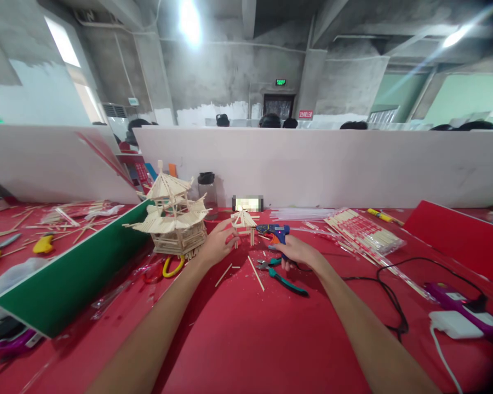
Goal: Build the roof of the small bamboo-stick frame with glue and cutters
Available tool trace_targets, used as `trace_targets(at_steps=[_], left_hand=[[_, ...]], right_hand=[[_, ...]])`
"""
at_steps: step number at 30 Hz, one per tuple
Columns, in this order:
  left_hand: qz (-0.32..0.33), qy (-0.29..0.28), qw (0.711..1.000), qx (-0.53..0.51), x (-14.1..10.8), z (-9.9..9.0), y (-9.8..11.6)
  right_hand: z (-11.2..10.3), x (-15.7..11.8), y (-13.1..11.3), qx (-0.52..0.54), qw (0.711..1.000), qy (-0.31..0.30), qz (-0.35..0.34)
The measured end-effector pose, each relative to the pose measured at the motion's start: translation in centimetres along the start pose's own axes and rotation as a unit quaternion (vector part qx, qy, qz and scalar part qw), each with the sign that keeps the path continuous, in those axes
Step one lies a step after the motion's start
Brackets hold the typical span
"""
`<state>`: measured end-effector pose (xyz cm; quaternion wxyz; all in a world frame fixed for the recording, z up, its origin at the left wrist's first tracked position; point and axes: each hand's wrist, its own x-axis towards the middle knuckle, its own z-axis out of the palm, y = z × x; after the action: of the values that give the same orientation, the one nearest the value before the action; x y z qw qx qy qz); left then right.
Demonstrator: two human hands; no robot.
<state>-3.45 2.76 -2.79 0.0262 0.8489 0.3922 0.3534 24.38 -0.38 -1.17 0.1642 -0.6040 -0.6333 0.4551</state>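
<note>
My right hand [296,251] is wrapped round the grip of a blue glue gun [276,232], its nozzle pointing left at a small stick pavilion [243,220]. On the pavilion's left side, the fingers of my left hand [219,243] close on its edge. Green-handled pliers [287,282] lie just below the glue gun. A few loose sticks [256,273] rest on the red table in front of the pavilion. To the left of my left hand stands a larger two-tiered stick pavilion [175,219].
A black-lidded bottle [207,191] and a phone [247,204] stand at the white partition [332,164]. Yellow-handled scissors [173,266] lie by a green board [78,268]. Packed sticks [363,231], a black cable [394,301] and a purple power strip [462,306] are at right.
</note>
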Motion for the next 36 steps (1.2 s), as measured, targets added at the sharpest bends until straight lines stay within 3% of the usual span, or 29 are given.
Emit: trace_targets(at_steps=[8, 12, 17, 20, 21, 24, 26, 29, 32, 36], left_hand=[[-0.005, 0.02, 0.999, -0.027, 0.1, 0.2, -0.1], [-0.003, 0.023, 0.999, -0.038, 0.1, 0.0, 0.0], [-0.001, 0.009, 1.0, -0.03, 0.0, -0.1, 0.0], [-0.001, 0.004, 1.0, -0.026, 0.0, -0.1, -0.1], [-0.001, 0.004, 1.0, -0.026, 0.0, -0.1, -0.1], [0.004, 0.01, 0.999, -0.031, 0.1, 0.0, -0.2], [0.0, 0.016, 0.999, -0.04, 0.2, 0.0, -0.2], [-0.014, 0.015, 0.998, -0.053, 0.3, 0.0, 0.0], [-0.025, 0.017, 0.998, -0.058, 0.3, -0.1, 0.2], [-0.03, 0.022, 0.998, -0.059, 0.4, -0.1, 0.4]], right_hand=[[1.2, -0.1, -0.1, 0.009, 0.999, -0.001, -0.032], [1.6, -0.8, -0.7, 0.017, 0.999, -0.033, -0.037], [-0.9, -2.7, -0.4, 0.044, 0.988, -0.124, -0.087], [-3.5, -3.8, 0.7, 0.067, 0.975, -0.132, -0.164], [-4.3, -3.9, 1.2, 0.06, 0.975, -0.111, -0.182], [-6.5, -3.4, 2.9, 0.037, 0.982, 0.024, -0.186], [-7.7, -2.5, 3.9, -0.006, 0.976, 0.143, -0.163], [-8.7, -0.9, 5.2, -0.124, 0.944, 0.297, -0.079], [-8.6, 0.3, 6.2, -0.252, 0.909, 0.333, 0.005], [-7.0, 1.8, 7.0, -0.326, 0.89, 0.316, 0.042]])
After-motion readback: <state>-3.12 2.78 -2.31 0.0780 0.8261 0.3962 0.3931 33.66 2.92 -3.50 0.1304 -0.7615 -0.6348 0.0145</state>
